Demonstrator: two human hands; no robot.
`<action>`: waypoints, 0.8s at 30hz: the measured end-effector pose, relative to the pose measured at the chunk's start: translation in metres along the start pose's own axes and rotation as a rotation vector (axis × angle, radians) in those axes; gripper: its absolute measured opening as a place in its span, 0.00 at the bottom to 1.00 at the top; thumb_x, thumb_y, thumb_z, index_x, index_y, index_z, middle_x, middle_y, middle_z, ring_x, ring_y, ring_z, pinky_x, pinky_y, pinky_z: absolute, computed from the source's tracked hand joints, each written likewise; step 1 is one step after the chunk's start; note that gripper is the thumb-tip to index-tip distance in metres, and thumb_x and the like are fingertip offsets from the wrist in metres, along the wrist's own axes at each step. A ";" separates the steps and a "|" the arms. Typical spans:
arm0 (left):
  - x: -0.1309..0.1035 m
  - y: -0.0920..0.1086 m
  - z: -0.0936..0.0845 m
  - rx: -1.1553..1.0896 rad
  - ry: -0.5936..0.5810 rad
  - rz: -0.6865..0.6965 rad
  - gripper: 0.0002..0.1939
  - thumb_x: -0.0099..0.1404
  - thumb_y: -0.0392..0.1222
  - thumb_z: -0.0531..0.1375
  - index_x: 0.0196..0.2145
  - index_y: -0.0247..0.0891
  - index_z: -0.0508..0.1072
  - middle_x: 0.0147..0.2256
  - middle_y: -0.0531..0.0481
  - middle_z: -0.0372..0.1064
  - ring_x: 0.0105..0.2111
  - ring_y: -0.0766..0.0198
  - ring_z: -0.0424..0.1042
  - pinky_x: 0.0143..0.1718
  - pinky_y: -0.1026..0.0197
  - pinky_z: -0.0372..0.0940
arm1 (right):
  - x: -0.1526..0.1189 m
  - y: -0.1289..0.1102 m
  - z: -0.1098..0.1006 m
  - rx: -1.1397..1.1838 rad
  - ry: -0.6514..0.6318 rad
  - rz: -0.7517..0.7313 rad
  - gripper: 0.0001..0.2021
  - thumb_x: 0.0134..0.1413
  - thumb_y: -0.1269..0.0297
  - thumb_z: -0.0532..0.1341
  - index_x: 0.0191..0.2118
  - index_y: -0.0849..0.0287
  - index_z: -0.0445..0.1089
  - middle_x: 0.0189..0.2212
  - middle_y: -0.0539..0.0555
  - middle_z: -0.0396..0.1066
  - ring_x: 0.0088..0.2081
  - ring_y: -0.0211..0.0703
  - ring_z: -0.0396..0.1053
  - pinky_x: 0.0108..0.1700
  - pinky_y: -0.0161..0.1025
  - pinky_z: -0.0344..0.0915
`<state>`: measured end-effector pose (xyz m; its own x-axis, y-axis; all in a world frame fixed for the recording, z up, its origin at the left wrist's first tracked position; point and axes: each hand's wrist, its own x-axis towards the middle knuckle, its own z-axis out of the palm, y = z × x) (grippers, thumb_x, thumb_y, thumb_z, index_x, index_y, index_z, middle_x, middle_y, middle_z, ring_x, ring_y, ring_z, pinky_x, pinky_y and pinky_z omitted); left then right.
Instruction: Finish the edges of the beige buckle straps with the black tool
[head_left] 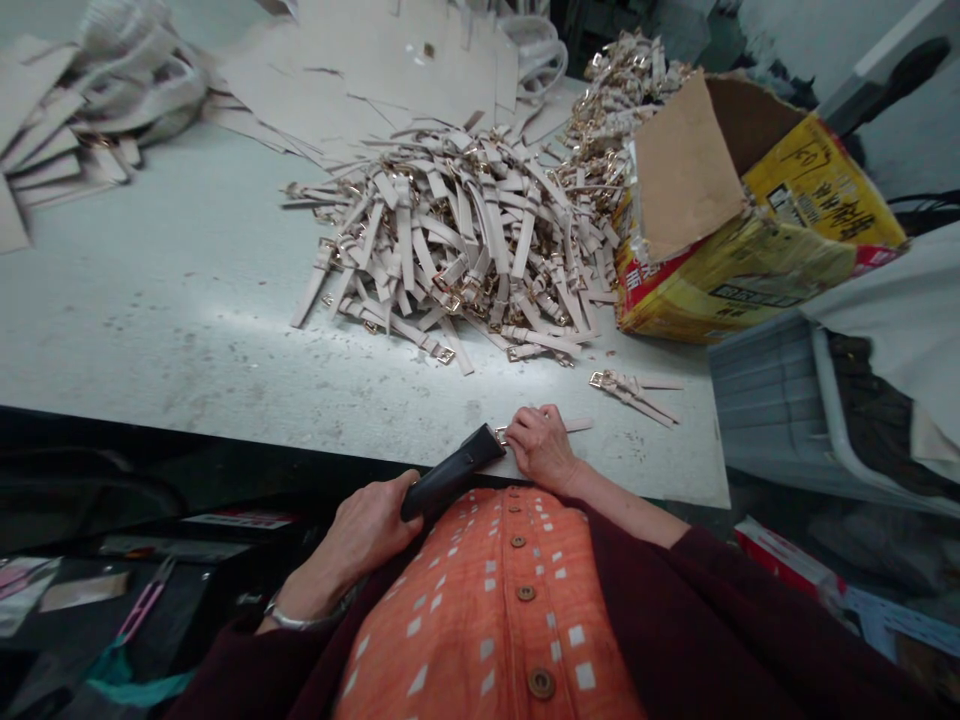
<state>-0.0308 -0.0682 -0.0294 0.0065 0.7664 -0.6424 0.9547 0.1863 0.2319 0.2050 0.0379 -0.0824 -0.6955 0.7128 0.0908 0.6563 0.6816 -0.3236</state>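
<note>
Black tool (454, 472), elongated: I see its near end wrapped in the closed left hand (379, 517). Right hand (541, 445): fingers curled shut around a pale strap (579, 425), buckle at the tool's tip, over the near edge of the table (150, 330). Slightly farther, rightward: loose straps (637, 393). Beyond: strap heap (465, 230), yellow carton (690, 290) to its right; pale sheets (360, 60) behind.

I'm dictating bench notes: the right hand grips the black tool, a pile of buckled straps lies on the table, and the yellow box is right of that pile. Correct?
Not quite: the head view shows the black tool gripped by the left hand, not the right hand. The pile of buckled straps and yellow box are as you said.
</note>
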 end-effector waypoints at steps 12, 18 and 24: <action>-0.009 -0.010 0.007 -0.050 0.013 -0.025 0.10 0.55 0.41 0.52 0.37 0.43 0.66 0.30 0.51 0.71 0.32 0.63 0.71 0.29 0.66 0.56 | -0.005 0.005 0.007 0.052 -0.006 -0.055 0.09 0.59 0.69 0.53 0.41 0.55 0.70 0.30 0.53 0.66 0.35 0.41 0.61 0.40 0.40 0.50; -0.010 -0.011 0.009 -0.071 0.041 -0.009 0.10 0.56 0.43 0.52 0.37 0.43 0.65 0.29 0.52 0.71 0.31 0.63 0.71 0.28 0.66 0.55 | -0.010 0.012 0.008 0.273 0.097 0.031 0.06 0.58 0.67 0.55 0.36 0.59 0.69 0.33 0.54 0.64 0.36 0.39 0.62 0.39 0.36 0.58; -0.009 -0.010 0.009 -0.066 0.031 -0.015 0.11 0.56 0.42 0.52 0.38 0.42 0.66 0.31 0.51 0.71 0.32 0.63 0.71 0.29 0.66 0.56 | -0.004 0.007 0.007 0.193 0.016 0.041 0.05 0.56 0.71 0.55 0.32 0.59 0.67 0.35 0.54 0.64 0.35 0.39 0.62 0.38 0.36 0.59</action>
<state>-0.0375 -0.0825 -0.0325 -0.0180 0.7814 -0.6237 0.9328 0.2377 0.2709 0.2106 0.0384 -0.0913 -0.6634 0.7430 0.0882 0.6149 0.6085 -0.5016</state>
